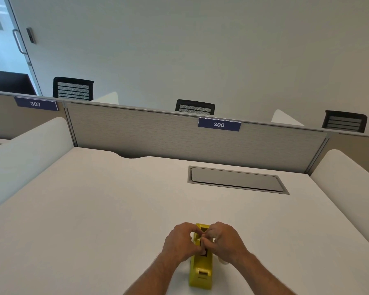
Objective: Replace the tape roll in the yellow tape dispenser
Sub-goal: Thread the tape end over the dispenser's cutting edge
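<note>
Both hands meet over the middle of the yellow tape dispenser (201, 271), low in the frame just right of centre. The left hand (180, 241) curls against the dispenser's left side, its fingers bent inward in a close grip on the top. The right hand (225, 239) mirrors it, fingertips pressed together with the left's over the dark roll slot; whether they pinch a tape roll I cannot tell, as the fingers hide it. The dispenser stands lengthwise on the white table (94, 209), its cutter end toward the bottom edge.
</note>
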A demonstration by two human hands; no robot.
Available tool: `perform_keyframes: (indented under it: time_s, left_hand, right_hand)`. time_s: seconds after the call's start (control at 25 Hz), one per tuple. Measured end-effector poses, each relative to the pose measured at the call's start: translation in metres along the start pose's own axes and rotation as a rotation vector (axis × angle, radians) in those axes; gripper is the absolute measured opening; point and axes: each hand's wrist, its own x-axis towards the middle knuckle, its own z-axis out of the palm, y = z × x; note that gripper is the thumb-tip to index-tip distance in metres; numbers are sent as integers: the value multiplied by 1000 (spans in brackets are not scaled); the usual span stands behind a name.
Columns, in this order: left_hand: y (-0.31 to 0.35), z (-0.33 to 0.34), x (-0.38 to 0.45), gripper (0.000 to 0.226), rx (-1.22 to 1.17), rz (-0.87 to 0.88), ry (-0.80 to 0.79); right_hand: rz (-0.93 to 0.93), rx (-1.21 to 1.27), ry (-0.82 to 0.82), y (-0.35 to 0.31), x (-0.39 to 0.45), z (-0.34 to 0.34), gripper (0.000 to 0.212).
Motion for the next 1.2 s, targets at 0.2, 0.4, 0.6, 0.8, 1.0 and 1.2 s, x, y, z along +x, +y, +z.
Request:
perform_keyframes:
  time_s: [0.2,0.4,0.6,0.8,1.0,1.2]
  left_hand:
    - [0,0,0,53,5,3,2]
    - [-1,1,2,53,2,0,1]
    - [-1,1,2,53,-1,-2,-5]
    - [-2,2,2,53,-4,-2,-3]
    - [-3,1,3,53,-8,-3,0]
    - [-3,2,4,55,-2,-4,-10]
  right_hand:
    - [21,33,9,1,-1,1,32]
    - [25,67,28,2,-1,5,33]
    - [29,72,62,1,-1,8,38]
    - [18,80,62,4,-2,11,35]
    - [-38,93,39,11,-4,5,23]
    - [-35,82,37,11,-3,6,22]
